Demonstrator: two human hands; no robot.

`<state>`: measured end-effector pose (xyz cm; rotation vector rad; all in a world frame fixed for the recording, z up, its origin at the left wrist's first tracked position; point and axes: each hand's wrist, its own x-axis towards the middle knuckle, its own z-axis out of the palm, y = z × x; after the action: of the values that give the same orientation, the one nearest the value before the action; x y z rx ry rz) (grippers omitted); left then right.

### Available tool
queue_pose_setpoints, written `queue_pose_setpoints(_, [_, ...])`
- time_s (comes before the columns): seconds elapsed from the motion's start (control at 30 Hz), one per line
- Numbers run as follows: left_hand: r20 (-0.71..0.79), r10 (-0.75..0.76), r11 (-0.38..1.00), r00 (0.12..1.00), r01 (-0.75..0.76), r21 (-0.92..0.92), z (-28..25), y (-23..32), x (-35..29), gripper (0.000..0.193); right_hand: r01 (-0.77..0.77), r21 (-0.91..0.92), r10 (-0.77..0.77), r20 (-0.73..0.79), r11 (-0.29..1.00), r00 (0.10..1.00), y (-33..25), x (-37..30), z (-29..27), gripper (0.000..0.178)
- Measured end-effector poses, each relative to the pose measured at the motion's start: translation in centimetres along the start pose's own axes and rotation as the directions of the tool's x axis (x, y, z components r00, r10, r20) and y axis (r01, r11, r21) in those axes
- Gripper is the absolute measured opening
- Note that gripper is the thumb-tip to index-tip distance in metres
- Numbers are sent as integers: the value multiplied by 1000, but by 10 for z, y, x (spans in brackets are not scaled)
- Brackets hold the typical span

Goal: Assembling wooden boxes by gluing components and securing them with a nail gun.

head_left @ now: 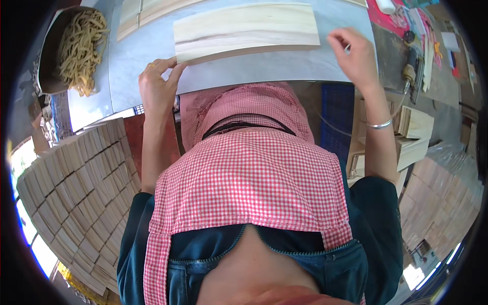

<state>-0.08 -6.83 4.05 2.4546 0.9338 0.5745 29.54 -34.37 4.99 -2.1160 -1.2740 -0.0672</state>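
A pale rectangular wooden board point(246, 28) with a dark grain streak lies on the grey-white tabletop point(264, 66) in front of me. Along its near side runs a browner strip, either its edge or another piece under it; I cannot tell which. My left hand point(156, 84) pinches the near left corner between thumb and fingers. Just off the board's right end, my right hand point(357, 55) is raised with its thumb and forefinger curled together into a loop. Nothing shows between those fingertips, and a gap separates them from the board.
A dark bin point(51, 56) of tangled tan strips point(84, 48) stands at the far left. More boards point(152, 18) lie behind. A corded tool point(409, 68) sits at the right. Stacked wood pieces point(81, 188) rise at my left, with more wood point(414, 132) at my right.
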Motion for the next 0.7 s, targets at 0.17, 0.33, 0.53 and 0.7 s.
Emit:
queue_pose_setpoints(0.17, [37, -13, 1000, 999, 12, 17, -2, 6, 4, 21, -91, -16, 92, 65, 996, 994, -2, -17, 12, 5])
queue_pose_setpoints(0.33, [49, -37, 998, 998, 35, 51, -4, 6, 5, 21, -71, -39, 74, 68, 997, 995, -4, -15, 17, 5])
queue_pose_setpoints(0.53, [69, -52, 995, 996, 45, 91, -5, 6, 5, 20, -58, -65, 68, 158, 996, 985, -4, -6, 14, 9])
queue_pose_setpoints(0.7, [71, 4, 994, 997, -11, 105, -4, 4, 5, 19, -37, -38, 44, 192, 999, 980, 1, -3, 11, 10])
